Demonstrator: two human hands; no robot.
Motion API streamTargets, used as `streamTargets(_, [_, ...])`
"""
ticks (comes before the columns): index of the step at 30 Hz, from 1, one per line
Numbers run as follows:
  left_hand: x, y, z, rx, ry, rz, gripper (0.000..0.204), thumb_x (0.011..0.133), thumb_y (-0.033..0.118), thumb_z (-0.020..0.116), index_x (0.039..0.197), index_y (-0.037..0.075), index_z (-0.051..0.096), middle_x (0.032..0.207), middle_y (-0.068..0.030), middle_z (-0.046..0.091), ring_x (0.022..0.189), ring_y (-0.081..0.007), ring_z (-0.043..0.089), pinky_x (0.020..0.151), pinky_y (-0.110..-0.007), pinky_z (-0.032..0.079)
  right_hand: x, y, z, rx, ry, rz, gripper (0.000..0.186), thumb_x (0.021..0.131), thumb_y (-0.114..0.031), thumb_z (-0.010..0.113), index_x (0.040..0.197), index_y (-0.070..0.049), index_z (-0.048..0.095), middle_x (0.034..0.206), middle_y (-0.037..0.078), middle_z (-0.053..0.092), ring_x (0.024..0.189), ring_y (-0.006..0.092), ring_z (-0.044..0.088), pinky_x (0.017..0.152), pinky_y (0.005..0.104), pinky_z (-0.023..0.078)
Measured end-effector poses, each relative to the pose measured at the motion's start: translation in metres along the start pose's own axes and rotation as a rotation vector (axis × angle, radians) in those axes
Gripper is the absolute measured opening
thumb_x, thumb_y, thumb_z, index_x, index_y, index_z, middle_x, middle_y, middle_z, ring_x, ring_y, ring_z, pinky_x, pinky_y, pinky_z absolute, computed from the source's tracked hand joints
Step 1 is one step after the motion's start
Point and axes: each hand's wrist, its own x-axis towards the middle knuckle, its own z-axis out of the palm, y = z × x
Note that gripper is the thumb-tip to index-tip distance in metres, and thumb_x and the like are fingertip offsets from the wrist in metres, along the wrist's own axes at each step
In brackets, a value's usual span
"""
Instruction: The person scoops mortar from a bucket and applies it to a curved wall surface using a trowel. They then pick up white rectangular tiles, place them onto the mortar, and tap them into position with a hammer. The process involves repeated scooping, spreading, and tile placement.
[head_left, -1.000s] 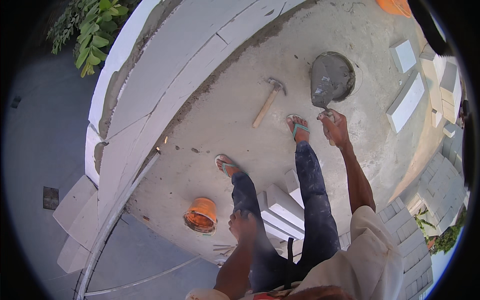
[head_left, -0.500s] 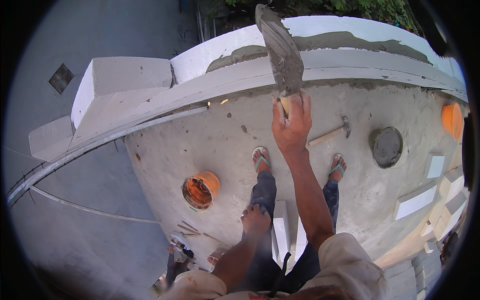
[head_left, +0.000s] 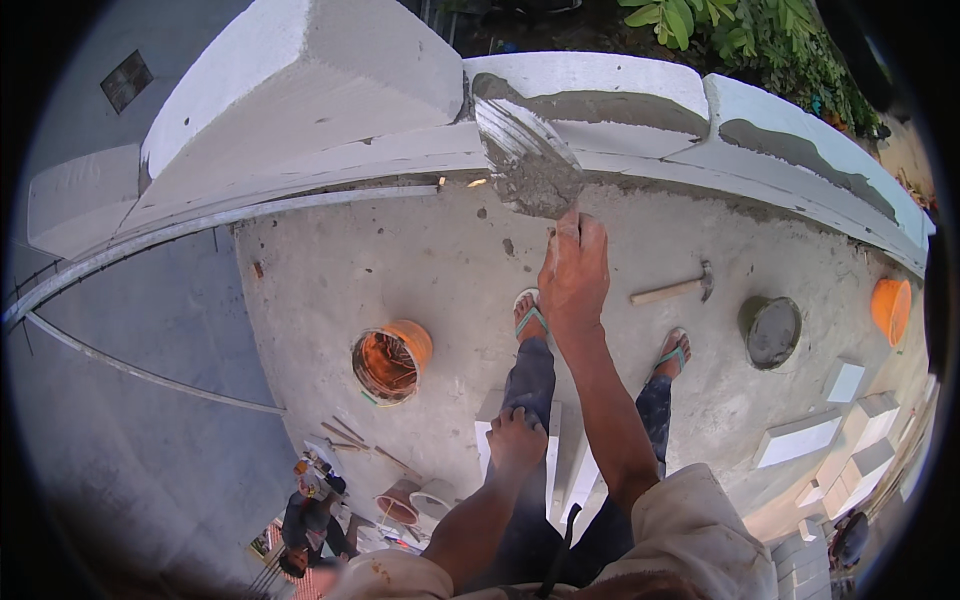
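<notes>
**Loaded trowel up at the block wall**

Watching the head feed, I see the right hand (head_left: 574, 272) raised in front of the wall, fingers wrapped tight around the handle of a masonry trowel (head_left: 527, 160). The handle itself is hidden inside the fist; only the blade shows. It carries a thick layer of wet grey mortar and is tilted, its tip up near the joint between two white blocks of the wall (head_left: 600, 85) (some mortar already sits on the top course there and further right).

The left hand (head_left: 517, 440) hangs low beside the left thigh, holding nothing that I can see. I read its fingers as loosely curled, though the angle leaves me unsure.

Below, the person's feet in flip-flops stand on a rough concrete slab (head_left: 420, 270). An orange bucket (head_left: 391, 361) sits on the slab to the person's left, well apart from both hands. To the right of the feet lies a hammer (head_left: 674, 290) with a wooden handle, and just beyond it a round pan of mortar (head_left: 770, 331). A second orange bucket (head_left: 890, 311) stands near the wall at the far right. Loose white blocks (head_left: 797, 440) lie on the slab at the lower right. Green foliage shows past the wall, top right.
</notes>
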Motion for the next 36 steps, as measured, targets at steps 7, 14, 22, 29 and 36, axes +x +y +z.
streamTargets(7, [0.007, 0.021, -0.001, 0.14, 0.009, 0.026, 0.059, 0.09, 0.037, 0.067, 0.142, 0.009, 0.061, 0.144, -0.014, 0.058, 0.132, -0.0356, 0.056, 0.108, -0.051, 0.047, -0.101, 0.071, -0.05, 0.433, -0.336, 0.384, 0.028, 0.096, -0.01, 0.072, 0.12, 0.0, 0.061, 0.105, 0.022, 0.062, 0.09, 0.0343, 0.069, 0.071, 0.0428, 0.054])
streamTargets(14, [-0.01, 0.05, 0.024, 0.234, 0.076, 0.081, 0.055, 0.089, 0.036, 0.07, 0.138, 0.01, 0.063, 0.141, -0.0146, 0.061, 0.129, -0.0373, 0.058, 0.107, -0.052, 0.048, -0.209, 0.31, -0.161, 0.033, -0.113, 0.677, 0.037, 0.095, -0.027, 0.074, 0.116, 0.002, 0.065, 0.092, 0.027, 0.072, 0.087, 0.0452, 0.073, 0.078, 0.051, 0.057])
streamTargets(22, [-0.013, 0.07, 0.037, 0.366, 0.054, 0.093, 0.058, 0.089, 0.039, 0.07, 0.139, 0.011, 0.063, 0.144, -0.0139, 0.059, 0.13, -0.0376, 0.057, 0.108, -0.051, 0.048, -0.23, 0.56, -0.279, -0.415, -0.131, 1.22, 0.043, 0.099, -0.033, 0.065, 0.124, 0.002, 0.067, 0.117, 0.03, 0.073, 0.109, 0.0487, 0.071, 0.092, 0.056, 0.057])
streamTargets(29, [-0.017, 0.074, 0.049, 0.457, 0.078, 0.084, 0.058, 0.088, 0.041, 0.07, 0.137, 0.011, 0.064, 0.143, -0.0141, 0.06, 0.128, -0.0378, 0.059, 0.106, -0.051, 0.05, -0.214, 0.625, -0.252, -0.347, -0.188, 1.183, 0.034, 0.094, -0.03, 0.069, 0.109, 0.001, 0.07, 0.108, 0.027, 0.073, 0.106, 0.0447, 0.071, 0.089, 0.0543, 0.057])
streamTargets(36, [-0.017, 0.076, 0.054, 0.461, 0.091, 0.143, 0.057, 0.088, 0.041, 0.07, 0.136, 0.01, 0.064, 0.14, -0.0141, 0.061, 0.127, -0.0384, 0.059, 0.105, -0.052, 0.05, -0.269, 0.574, -0.28, 0.514, 0.093, 1.427, 0.03, 0.095, -0.033, 0.075, 0.086, -0.005, 0.068, 0.059, 0.001, 0.053, 0.046, 0.0113, 0.047, 0.042, 0.0328, 0.037])
